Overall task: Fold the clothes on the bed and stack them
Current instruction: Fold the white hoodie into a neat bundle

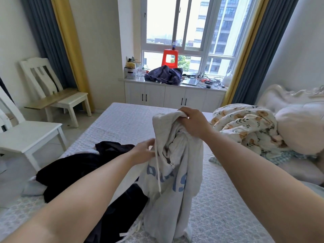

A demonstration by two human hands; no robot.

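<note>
A light grey hooded sweatshirt [175,172] with blue letters, a zip and a white drawstring hangs bunched above the bed [122,120]. My right hand [192,123] grips its top edge and holds it up. My left hand [145,151] pinches the cloth at its left side, lower down. The sweatshirt's lower end touches the mattress. Black clothes [78,169] lie in a crumpled heap on the bed to the left, partly hidden behind my left forearm.
A rumpled floral quilt [245,125] and pillows [301,127] fill the bed's right side by the headboard. White chairs [26,137] stand left of the bed. A window counter at the back carries a dark garment [164,76], a laptop and a red stool.
</note>
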